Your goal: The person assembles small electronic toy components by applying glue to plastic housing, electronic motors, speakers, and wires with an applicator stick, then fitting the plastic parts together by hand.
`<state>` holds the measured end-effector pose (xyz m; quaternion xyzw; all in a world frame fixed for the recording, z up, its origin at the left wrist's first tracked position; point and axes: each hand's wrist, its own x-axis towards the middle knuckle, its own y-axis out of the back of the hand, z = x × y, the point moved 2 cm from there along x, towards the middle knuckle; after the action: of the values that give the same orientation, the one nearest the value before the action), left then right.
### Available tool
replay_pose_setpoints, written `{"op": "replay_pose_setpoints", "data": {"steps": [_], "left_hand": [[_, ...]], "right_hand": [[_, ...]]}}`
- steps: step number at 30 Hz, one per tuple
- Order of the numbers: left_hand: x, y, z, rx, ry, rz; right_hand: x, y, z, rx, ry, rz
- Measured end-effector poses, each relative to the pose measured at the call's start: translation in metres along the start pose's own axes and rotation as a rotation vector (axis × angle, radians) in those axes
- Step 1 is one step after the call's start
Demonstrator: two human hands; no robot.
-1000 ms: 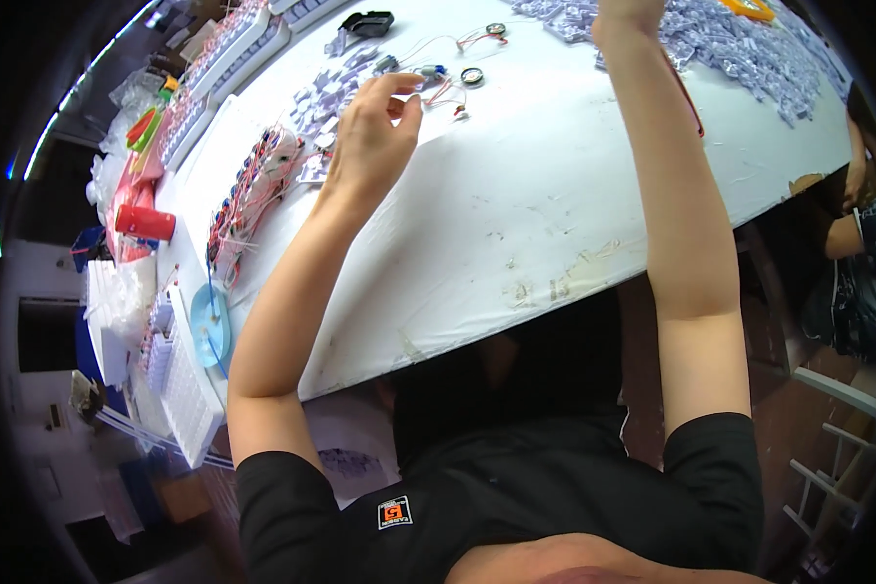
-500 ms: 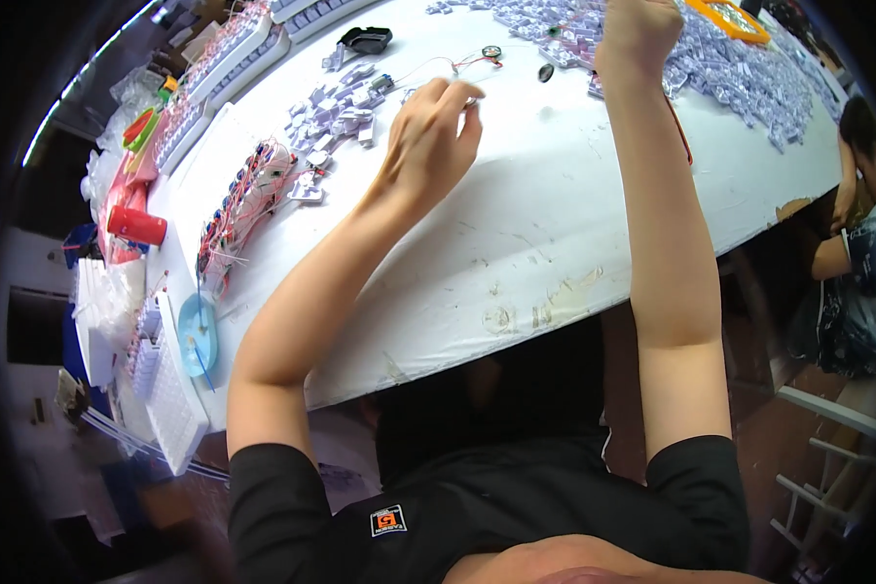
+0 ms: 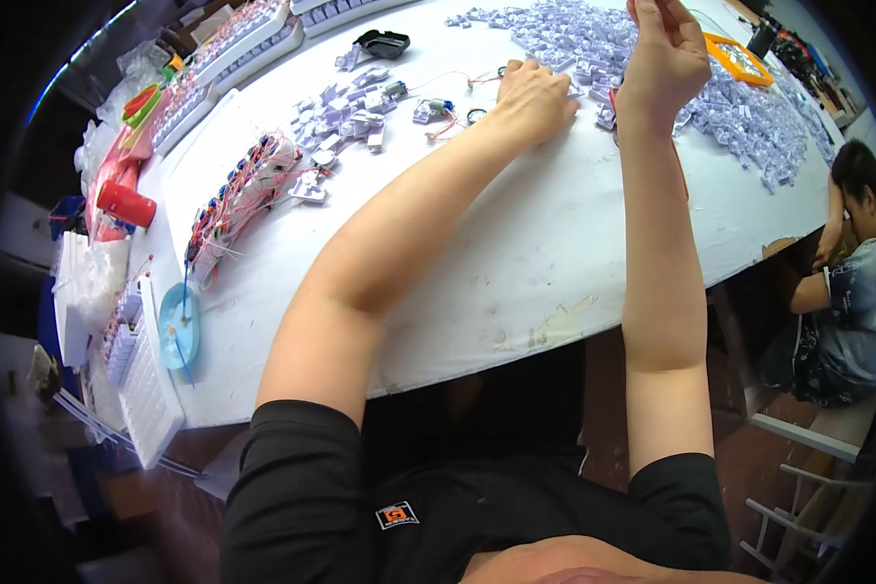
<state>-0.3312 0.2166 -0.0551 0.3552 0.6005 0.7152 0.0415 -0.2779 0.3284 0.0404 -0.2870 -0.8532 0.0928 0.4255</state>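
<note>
**White worktop (image 3: pixel 516 263), both hands near the pale heap**

Worktop scuffed and stained along its near edge; another person (image 3: pixel 852 292) sits past its right end. Pile of pale plastic pieces (image 3: pixel 574 39) spread across the far side.

Your left grip (image 3: pixel 535 102): low, back of the hand up, fingers bent, near the pile's near-left edge. Fingertips hidden; cannot tell whether it is closed on anything. Just left of your wrist, a black-rimmed disc (image 3: pixel 476 116); beside that, a small motor (image 3: pixel 441 105) with red wires.

Your right grip (image 3: pixel 667 63): seen against the pile, fingers bent, tips running out of view at the top. Cannot tell if it holds a piece. Orange frame (image 3: pixel 738 60) to its right.

Farther left: a smaller pale cluster (image 3: pixel 346 112), black tray (image 3: pixel 383 44) beyond it, a bundle of wired parts (image 3: pixel 238 200), blue dish (image 3: pixel 179 326).
</note>
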Motion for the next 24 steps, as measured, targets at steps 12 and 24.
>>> {"op": "replay_pose_setpoints", "data": {"steps": [12,24], "left_hand": [[-0.203,0.134,-0.018,-0.077,-0.194,-0.096],[-0.286,0.171,-0.079,-0.177,-0.021,-0.155]], "right_hand": [[-0.056,-0.044,-0.008,0.138,-0.258,-0.420],[-0.192,-0.054,-0.017,0.238,-0.458,-1.255]]}}
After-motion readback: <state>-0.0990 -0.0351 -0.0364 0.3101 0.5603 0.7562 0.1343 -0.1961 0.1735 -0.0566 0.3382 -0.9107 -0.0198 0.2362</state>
